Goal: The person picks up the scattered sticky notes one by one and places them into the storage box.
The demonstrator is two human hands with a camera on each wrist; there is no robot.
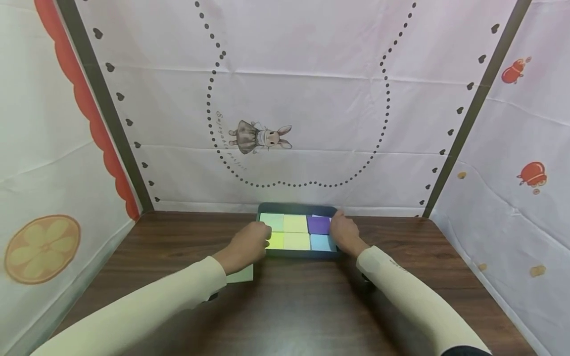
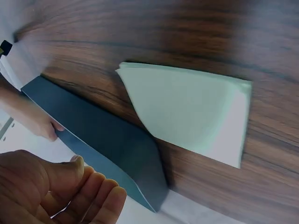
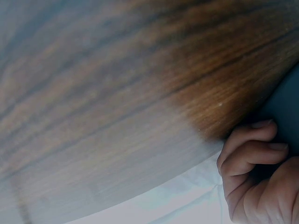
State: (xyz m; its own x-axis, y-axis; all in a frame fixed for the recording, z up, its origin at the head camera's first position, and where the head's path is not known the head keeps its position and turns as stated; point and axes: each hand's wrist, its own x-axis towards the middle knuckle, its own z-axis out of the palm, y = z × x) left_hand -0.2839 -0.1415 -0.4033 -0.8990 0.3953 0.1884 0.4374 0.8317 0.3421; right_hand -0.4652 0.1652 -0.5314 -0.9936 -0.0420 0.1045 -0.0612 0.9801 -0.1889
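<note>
Dark tray point(image 1: 297, 253) at far edge of counter point(image 1: 294, 306), against the backdrop, filled with coloured paper pads point(image 1: 296, 223) in two rows. Left hand point(image 1: 249, 244) at tray's left end, fingers loosely curled, apparently holding nothing per wrist view; grip contact with rim unclear. Right hand point(image 1: 345, 232) at tray's right end, fingers curled against the dark edge; looks like a light hold on the tray, not certain. Pale green folded sheet point(image 2: 196, 112) flat on counter just beside tray's near-left corner, partly under left forearm. Judgement: both ends best steadied evenly, tray kept flat so pads stay seated, forearm lifted clear of loose sheet to avoid dragging it.
</note>
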